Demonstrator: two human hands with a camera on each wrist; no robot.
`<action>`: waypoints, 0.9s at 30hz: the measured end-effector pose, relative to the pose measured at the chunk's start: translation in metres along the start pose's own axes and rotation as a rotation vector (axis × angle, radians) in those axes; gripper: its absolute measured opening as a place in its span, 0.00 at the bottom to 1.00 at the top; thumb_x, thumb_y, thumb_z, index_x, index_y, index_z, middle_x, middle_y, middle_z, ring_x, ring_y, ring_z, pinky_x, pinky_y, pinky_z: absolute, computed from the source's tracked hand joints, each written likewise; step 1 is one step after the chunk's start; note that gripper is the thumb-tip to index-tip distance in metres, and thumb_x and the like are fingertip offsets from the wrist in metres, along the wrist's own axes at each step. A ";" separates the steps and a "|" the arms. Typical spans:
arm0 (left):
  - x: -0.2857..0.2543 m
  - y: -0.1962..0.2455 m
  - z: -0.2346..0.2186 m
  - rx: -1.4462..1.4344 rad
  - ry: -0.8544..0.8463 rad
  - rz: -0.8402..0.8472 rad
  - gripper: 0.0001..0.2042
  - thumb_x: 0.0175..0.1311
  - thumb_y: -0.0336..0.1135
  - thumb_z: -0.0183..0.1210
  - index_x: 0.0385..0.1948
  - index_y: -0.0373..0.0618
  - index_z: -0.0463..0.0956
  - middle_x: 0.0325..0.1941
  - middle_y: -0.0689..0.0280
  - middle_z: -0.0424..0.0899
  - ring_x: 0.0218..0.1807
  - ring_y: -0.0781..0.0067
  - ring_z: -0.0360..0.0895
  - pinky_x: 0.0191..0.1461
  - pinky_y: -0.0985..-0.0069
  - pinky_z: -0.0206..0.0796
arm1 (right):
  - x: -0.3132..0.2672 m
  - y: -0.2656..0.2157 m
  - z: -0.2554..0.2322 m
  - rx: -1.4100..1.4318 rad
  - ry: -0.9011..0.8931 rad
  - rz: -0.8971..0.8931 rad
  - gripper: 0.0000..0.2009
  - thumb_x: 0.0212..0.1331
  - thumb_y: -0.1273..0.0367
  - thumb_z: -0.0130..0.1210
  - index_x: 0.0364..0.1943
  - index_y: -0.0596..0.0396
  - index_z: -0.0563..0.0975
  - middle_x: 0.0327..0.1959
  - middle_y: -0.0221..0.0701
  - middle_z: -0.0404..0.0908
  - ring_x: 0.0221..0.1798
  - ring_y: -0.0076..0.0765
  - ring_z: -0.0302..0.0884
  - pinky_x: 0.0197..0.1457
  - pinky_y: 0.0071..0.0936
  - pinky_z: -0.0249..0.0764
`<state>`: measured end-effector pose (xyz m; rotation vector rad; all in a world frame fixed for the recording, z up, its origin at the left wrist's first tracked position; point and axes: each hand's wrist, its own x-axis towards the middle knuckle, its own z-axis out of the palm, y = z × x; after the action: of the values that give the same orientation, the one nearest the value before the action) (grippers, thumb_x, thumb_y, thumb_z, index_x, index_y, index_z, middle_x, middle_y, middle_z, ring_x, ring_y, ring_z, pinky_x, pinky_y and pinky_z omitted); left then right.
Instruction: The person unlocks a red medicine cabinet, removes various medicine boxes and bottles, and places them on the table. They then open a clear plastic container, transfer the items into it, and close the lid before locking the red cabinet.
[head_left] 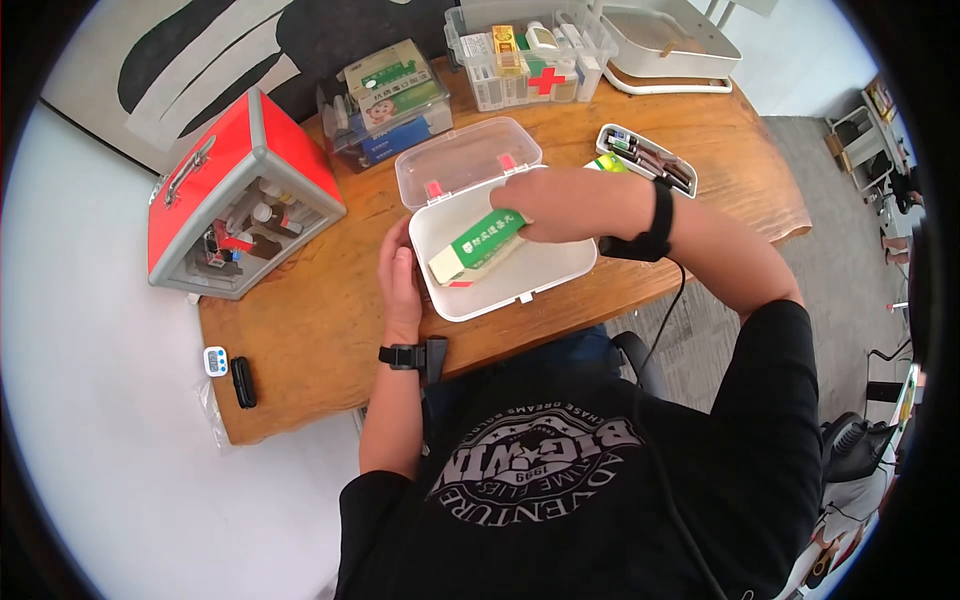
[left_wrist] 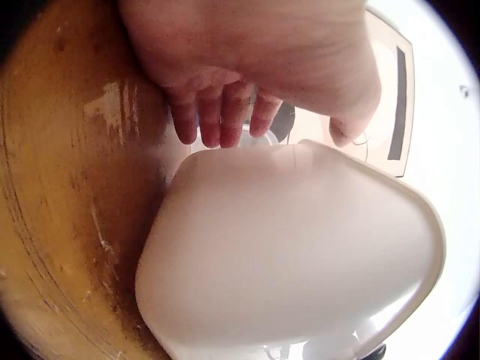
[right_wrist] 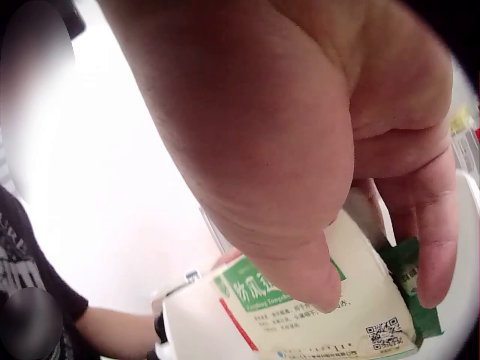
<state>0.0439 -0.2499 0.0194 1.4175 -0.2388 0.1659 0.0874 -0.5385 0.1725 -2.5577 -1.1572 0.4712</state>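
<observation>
A white plastic case (head_left: 548, 272) stands on the wooden table, its clear lid (head_left: 465, 160) swung back. My right hand (head_left: 580, 205) reaches into it and grips a green-and-cream medicine box (head_left: 478, 245) that lies slanted across the inside. In the right wrist view the thumb presses the printed face of the box (right_wrist: 322, 326), and a small green packet (right_wrist: 414, 289) shows beside the fingers. My left hand (head_left: 402, 285) is at the left wall of the case; in the left wrist view its extended fingers (left_wrist: 236, 112) lie along the case's outer side, with the thumb near the rim.
Left of the case is a red medicine cabinet (head_left: 290, 150) with bottles inside. Behind stand two clear bins (head_left: 430, 120) (head_left: 490, 95) of medicine boxes. A white tray (head_left: 690, 172) of markers is at the right. A timer (head_left: 215, 361) and a black object (head_left: 243, 382) lie front left.
</observation>
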 end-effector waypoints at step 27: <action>-0.035 0.088 0.050 -1.134 -0.172 -0.423 0.32 0.67 0.45 0.50 0.74 0.47 0.67 0.76 0.59 0.74 0.77 0.51 0.70 0.79 0.44 0.61 | -0.066 -0.084 0.029 0.332 1.008 -0.290 0.29 0.55 0.56 0.74 0.61 0.51 0.83 0.65 0.48 0.75 0.62 0.52 0.78 0.61 0.44 0.78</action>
<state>-0.0153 -0.2850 0.1010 0.3238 -0.1245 -0.3987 -0.0213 -0.5316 0.1909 -1.8477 -0.9003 -0.5927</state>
